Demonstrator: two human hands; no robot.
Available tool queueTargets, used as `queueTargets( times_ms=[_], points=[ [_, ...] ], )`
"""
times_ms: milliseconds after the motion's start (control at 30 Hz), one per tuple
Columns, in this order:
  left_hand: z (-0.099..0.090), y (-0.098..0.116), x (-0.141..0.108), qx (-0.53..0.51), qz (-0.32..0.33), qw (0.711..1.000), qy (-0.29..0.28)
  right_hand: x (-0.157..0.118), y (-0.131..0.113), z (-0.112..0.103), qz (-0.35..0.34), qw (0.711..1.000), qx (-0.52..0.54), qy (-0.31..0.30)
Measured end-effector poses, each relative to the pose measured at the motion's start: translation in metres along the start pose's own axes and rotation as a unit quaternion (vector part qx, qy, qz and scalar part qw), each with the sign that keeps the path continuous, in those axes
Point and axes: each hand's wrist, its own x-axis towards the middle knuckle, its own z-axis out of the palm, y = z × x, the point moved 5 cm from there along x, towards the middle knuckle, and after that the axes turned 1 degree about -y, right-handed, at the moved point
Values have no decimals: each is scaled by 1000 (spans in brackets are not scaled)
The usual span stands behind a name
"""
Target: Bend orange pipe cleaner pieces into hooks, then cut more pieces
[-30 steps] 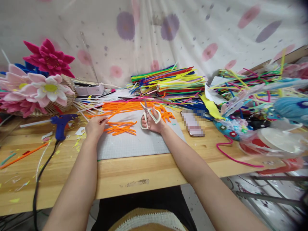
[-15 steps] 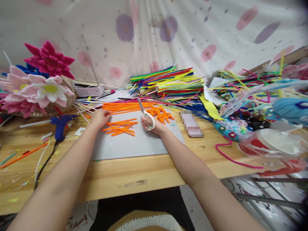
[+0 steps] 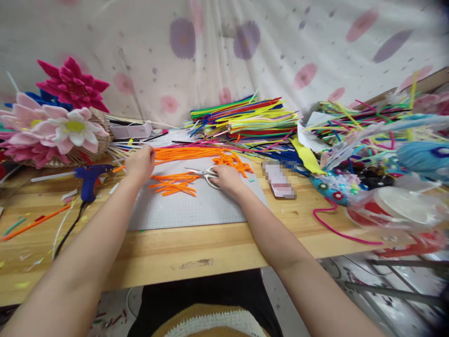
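My left hand [image 3: 139, 164] is closed at the left end of a bundle of long orange pipe cleaners [image 3: 185, 153]; orange ends poke out on its left side. Just below lie shorter cut orange pipe cleaners [image 3: 173, 184] on the grey cutting mat [image 3: 189, 213]. Fingers of my right hand [image 3: 227, 179] are curled at the white handles of a pair of scissors [image 3: 206, 174]. The blades point left over the short pieces and are slightly apart. Behind my right hand sits a pile of bent, star-like orange pipe cleaner shapes [image 3: 233, 162].
A blue glue gun [image 3: 90, 180] with a black cord lies left of the mat, near felt-like flowers [image 3: 73, 126]. Heaps of coloured pipe cleaners [image 3: 245, 119] line the back. To the right are a blurred-out phone-like object [image 3: 279, 180] and a plastic-wrapped tub [image 3: 403, 208].
The scissors have swung from upright to lying flat, blades leftward. My left hand has moved slightly up and left along the long orange pipe cleaners.
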Motion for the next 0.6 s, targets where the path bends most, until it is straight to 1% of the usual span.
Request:
queueTargets(
  times_ms=[67,100,133,233,267,300,367,433,467,533,600],
  points=[
    [-10,6,-9,-9,5,1000,20,2,-2,5,-7,1000,0,1],
    [-13,10,-14,-15,14,999,28,3,-4,5,-11,1000,7,12],
    [-15,15,-20,-21,30,999,31,3,-5,4,-13,999,20,39],
    [-15,33,-40,-64,87,994,31,2,-11,-10,-13,983,62,172],
    [-13,40,-47,-81,105,991,28,2,-13,-13,-18,977,66,204],
    [-11,47,-53,-100,127,987,23,1,-17,-14,-28,974,63,217],
    [-7,61,-63,-143,177,974,7,2,-22,-13,-53,977,47,200],
    [-3,66,-68,-182,177,967,0,3,-22,-12,-51,980,42,190],
    [-2,66,-69,-197,165,966,0,2,-20,-14,-41,979,46,196],
    [-1,61,-69,-217,126,968,2,0,-13,-20,-14,972,72,225],
    [-1,57,-68,-245,93,965,0,-2,-11,-29,-6,960,120,254]
  ],
)
